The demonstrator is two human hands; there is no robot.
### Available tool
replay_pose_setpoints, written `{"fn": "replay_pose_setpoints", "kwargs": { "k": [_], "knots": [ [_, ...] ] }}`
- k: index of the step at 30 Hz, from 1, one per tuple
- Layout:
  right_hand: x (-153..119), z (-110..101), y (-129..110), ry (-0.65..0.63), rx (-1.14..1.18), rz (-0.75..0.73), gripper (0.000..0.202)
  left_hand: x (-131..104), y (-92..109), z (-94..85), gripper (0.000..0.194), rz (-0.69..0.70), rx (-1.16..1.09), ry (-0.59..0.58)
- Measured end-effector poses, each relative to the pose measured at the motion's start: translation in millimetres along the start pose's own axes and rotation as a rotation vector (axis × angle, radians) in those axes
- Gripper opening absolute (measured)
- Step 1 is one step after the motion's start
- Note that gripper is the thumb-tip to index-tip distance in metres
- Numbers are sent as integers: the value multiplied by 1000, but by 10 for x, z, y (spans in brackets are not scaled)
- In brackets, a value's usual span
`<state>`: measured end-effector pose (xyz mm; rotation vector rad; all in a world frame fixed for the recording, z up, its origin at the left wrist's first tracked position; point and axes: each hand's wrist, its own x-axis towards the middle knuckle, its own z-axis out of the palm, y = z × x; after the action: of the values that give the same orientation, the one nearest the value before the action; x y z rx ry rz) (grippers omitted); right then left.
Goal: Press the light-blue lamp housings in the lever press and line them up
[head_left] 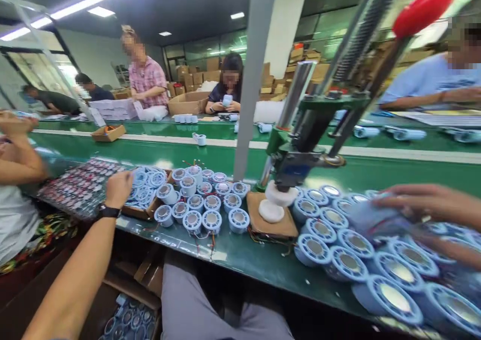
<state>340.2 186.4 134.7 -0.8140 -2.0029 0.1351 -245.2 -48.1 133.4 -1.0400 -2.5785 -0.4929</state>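
Many light-blue housings (212, 220) on one bench (236, 247); hands apart

The green bench carries a hand press (298, 144) near its middle, with housings grouped on either side. Beneath the press lies a brown board (255, 224) bearing a white disc (271, 211). Left of these, a shallow carton (137, 213) contains pale-blue rings.

Both hands are well apart. The right hand (439, 209), blurred, has its fingers around a held housing (370, 215) above the right-hand group. Judged by appearance, it is stiff, smooth plastic, fairly light and possibly slippery; its side wall is the sound place to grip. The left hand (119, 187) is at the rings (146, 182), fingers drawn together; whether it grips one cannot be told. Rings look light and slightly flexible, best taken by the rim. Thin wires (213, 240) by the left-hand group appear fragile and should not be pulled.
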Motion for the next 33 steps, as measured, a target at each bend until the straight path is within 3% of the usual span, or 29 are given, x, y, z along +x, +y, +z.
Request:
{"fn": "replay_pose_setpoints", "kwargs": {
  "k": [2, 3, 5, 6, 9, 11, 14, 17, 18, 22, 26, 28, 33],
  "knots": [
    [-365, -10, -475, -468, 56, -246, 30, -157, 190, -102, 43, -12, -37, 105],
    [-504, 66, -686, -639, 89, -310, 38, -303, 331, -146, 45, -3, -79, 152],
    [-704, 329, -985, -764, 147, -291, 54, -729, 688, -191, 42, 81, -249, 179],
    [-775, 480, -1065, -779, 166, -252, 57, -989, 891, -176, 39, 197, -371, 101],
    [-934, 843, -1097, -730, 207, -134, 58, -1738, 1489, 57, 27, 524, -650, -297],
    [-1025, 956, -1047, -687, 253, -76, 56, -2063, 1785, 325, 32, 588, -697, -460],
    [-1166, 1019, -999, -619, 330, -3, 44, -2278, 1973, 703, 39, 561, -686, -426],
    [-1328, 1109, -993, -490, 342, 74, 23, -2380, 1928, 903, 39, 533, -655, -324],
    [-1384, 1155, -992, -425, 331, 98, 21, -2416, 1893, 932, 39, 523, -639, -303],
    [-1549, 1352, -1002, -174, 281, 209, 44, -2537, 1816, 919, 41, 438, -660, -272],
    [-1589, 1541, -1110, -174, 304, 267, 52, -2550, 1931, 763, 58, 319, -785, -279],
    [-1592, 1651, -1190, -179, 324, 249, 56, -2534, 2030, 683, 68, 337, -807, -294],
    [-1626, 1852, -1301, -45, 254, 194, 60, -2512, 2181, 637, 76, 367, -744, -292]
  ]
}}
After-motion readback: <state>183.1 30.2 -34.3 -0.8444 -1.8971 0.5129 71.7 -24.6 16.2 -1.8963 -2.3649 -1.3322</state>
